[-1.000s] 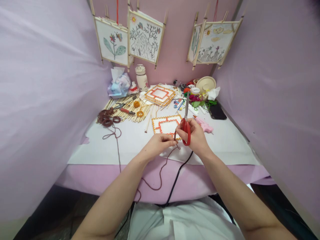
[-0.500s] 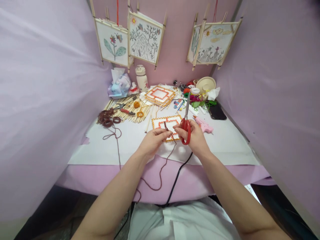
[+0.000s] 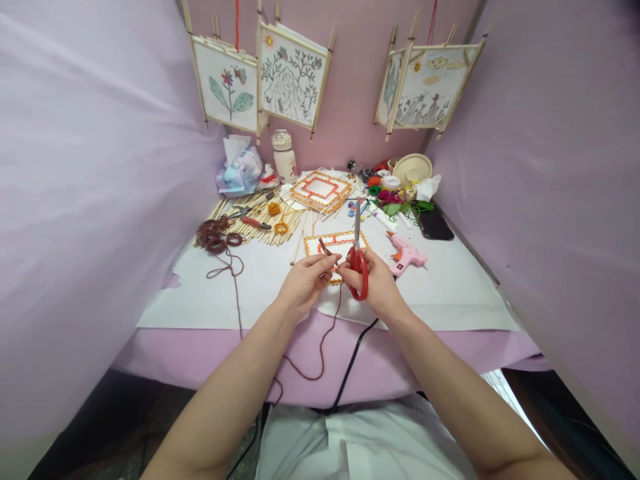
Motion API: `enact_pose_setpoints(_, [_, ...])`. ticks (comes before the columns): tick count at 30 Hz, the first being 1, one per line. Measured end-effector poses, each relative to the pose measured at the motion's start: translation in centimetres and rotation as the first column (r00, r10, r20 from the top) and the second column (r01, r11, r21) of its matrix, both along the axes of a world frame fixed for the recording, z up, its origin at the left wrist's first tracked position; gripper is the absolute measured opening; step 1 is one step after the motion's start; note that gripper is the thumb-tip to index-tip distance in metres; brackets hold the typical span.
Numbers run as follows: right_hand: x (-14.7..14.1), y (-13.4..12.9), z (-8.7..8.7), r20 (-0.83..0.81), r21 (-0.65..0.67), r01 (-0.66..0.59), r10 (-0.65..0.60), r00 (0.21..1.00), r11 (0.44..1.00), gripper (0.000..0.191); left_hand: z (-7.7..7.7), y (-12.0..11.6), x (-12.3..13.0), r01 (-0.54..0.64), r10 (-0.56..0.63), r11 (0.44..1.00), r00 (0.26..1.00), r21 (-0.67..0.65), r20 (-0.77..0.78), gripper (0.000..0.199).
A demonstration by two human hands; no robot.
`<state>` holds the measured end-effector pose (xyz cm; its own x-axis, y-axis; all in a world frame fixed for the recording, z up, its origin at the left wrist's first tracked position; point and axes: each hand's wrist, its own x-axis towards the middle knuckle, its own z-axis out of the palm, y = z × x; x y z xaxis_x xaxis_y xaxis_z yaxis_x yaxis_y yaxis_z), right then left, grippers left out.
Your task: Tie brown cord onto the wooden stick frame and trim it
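My left hand (image 3: pixel 309 280) pinches a doubled end of brown cord (image 3: pixel 323 347) above the near edge of a white panel (image 3: pixel 314 245) with orange and yellow wavy trim. The cord hangs from between the hands and loops down over the table's front edge. In my right hand (image 3: pixel 376 280) are red-handled scissors (image 3: pixel 357 270), blades pointing away and looking closed. The right fingertips are close to the left ones, at the cord. Part of the panel is hidden under both hands.
A pink glue gun (image 3: pixel 407 257) lies right of my right hand, its black cable running forward. Brown cord (image 3: pixel 214 235), pliers (image 3: pixel 255 222) and sticks (image 3: pixel 235 208) lie left. Behind are a trimmed frame (image 3: pixel 321 188), bottle (image 3: pixel 284 158) and phone (image 3: pixel 435 222). Paper lanterns (image 3: pixel 293 77) hang above.
My right hand and the scissors have moved left, closer to my left hand, uncovering more of the glue gun. The brown cord's end now tilts more to the left.
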<state>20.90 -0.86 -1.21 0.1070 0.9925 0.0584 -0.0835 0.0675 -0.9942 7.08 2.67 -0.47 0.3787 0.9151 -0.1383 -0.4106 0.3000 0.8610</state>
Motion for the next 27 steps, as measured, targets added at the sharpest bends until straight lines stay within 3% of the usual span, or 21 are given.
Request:
enact_pose_setpoints(5, [0.0, -0.4, 0.1, -0.033, 0.022, 0.001, 0.000, 0.999, 1.000, 0.040, -0.2, 0.1, 0.1, -0.043, 0.050, 0.998, 0.990, -0.053, 0.131, 0.025])
enact_pose_setpoints(9, [-0.1, -2.6, 1.1, -0.032, -0.005, 0.003, -0.003, 0.999, 1.000, 0.040, -0.2, 0.3, 0.1, -0.131, 0.140, 0.990, 0.972, -0.056, 0.191, 0.027])
enact_pose_setpoints(12, [-0.7, -5.4, 1.3, -0.073, -0.080, -0.178, 0.172, 0.982, 0.981, 0.036, -0.3, 0.6, 0.0, -0.204, 0.211, 0.977, 0.955, -0.055, 0.208, 0.027])
enact_pose_setpoints(14, [-1.5, -7.3, 0.9, -0.209, -0.110, -0.330, 0.303, 0.930, 0.937, 0.037, -0.5, 0.7, -0.1, -0.230, 0.237, 0.972, 0.947, -0.056, 0.217, 0.026])
enact_pose_setpoints(17, [-3.0, -8.9, 0.2, -0.414, -0.136, -0.439, 0.352, 0.840, 0.888, 0.040, -0.8, 0.8, -0.2, -0.222, 0.223, 0.975, 0.944, -0.036, 0.242, 0.023])
enact_pose_setpoints(21, [-4.0, -8.7, 0.3, -0.474, -0.206, -0.412, 0.278, 0.836, 0.888, 0.041, -0.9, 0.6, -0.1, -0.219, 0.220, 0.975, 0.939, -0.033, 0.263, 0.019])
enact_pose_setpoints(27, [-4.1, -7.6, 1.0, -0.463, -0.198, -0.368, 0.244, 0.852, 0.908, 0.043, -0.6, 0.2, 0.3, -0.221, 0.230, 0.973, 0.938, -0.065, 0.261, 0.015])
